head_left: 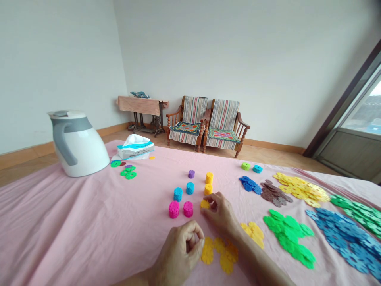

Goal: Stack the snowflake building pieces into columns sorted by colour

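My right hand (222, 212) reaches forward over the pink cloth, its fingertips pinched on a low yellow stack of discs (204, 204). Ahead of it stand short stacks: two pink stacks (181, 209), two blue stacks (183, 191), two yellow stacks (208, 183) and a purple stack (191, 174). My left hand (181, 252) rests nearer to me, curled into a loose fist; what it holds, if anything, is hidden. Loose yellow discs (220, 250) lie flat just right of my left hand, under my right forearm.
Sorted piles of discs fill the right side: green (288, 234), dark blue (250, 184), brown (275, 192), yellow (302, 188), light blue (342, 236). A white kettle (77, 143), a tissue pack (135, 147) and a few green discs (127, 172) are at the far left. Two chairs (206, 125) stand behind.
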`<state>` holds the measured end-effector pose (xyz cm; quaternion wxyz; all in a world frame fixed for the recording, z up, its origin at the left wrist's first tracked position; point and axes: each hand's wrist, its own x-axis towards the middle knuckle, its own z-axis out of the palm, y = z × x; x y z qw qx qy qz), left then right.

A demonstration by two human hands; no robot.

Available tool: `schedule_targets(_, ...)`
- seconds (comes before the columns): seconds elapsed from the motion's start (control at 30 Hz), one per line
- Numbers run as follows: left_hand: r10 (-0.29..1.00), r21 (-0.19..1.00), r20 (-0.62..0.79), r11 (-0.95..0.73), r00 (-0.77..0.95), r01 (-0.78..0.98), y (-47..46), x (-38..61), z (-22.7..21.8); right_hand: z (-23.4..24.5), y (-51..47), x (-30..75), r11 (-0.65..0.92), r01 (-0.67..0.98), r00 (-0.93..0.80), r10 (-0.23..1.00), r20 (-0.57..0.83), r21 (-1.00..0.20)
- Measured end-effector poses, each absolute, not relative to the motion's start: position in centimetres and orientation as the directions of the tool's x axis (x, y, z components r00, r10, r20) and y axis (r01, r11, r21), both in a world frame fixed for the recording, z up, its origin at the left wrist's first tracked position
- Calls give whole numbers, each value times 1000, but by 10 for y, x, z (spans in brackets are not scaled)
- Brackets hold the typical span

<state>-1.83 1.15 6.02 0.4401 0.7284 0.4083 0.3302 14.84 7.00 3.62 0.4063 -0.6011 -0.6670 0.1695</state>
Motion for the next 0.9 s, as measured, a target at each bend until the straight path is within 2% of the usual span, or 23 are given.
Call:
schedule_targets(0.4,887,903,124,-287,446,319,12,-18,59,29,69,153,248,733,20,923,385,-634)
schedule_targets(0.53,885,910,119,-278,449,306,11,-19,59,36,68,155,240,725,19,930,368,-645)
schedule_targets(0.63,886,912,106,-268,451,312,11,-18,59,58,62,167,237,688,-46,957,285,-686)
schedule_targets(0.7,887,907,98,-267,452,326,11,-18,60,76,54,181,233,692,-162,972,168,-683)
schedule_targets(0.8,888,900,97,-271,448,342,12,-18,61,100,40,203,235,746,-322,946,-28,-624)
schedule_targets(0.9,887,895,109,-284,448,345,12,-18,62,111,27,219,280,804,-417,895,-161,-525)
